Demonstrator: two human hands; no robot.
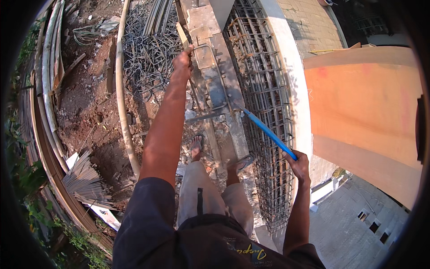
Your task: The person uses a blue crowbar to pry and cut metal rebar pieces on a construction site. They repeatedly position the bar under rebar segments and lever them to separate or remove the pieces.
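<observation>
My left hand [183,64] grips a steel rod bent into a roughly rectangular rebar stirrup [220,74], near its far left corner. The stirrup rests over a worn timber beam [215,85] with short metal pegs [217,55] standing up from it. In my right hand [298,167] is the end of a long blue-handled bar [270,132], apparently a rebar bending bar. It slants up and left from my hand, its far end beside the stirrup's near right corner. Whether that end is hooked on the rod, I cannot tell.
A long rebar cage [262,84] lies right of the beam, against a white wall edge [300,101]. Many bent steel pieces [151,53] are heaped at left, beside a bamboo pole [121,84]. A large orange-brown panel [362,97] stands at right. Rubble [205,151] lies around my sandalled feet.
</observation>
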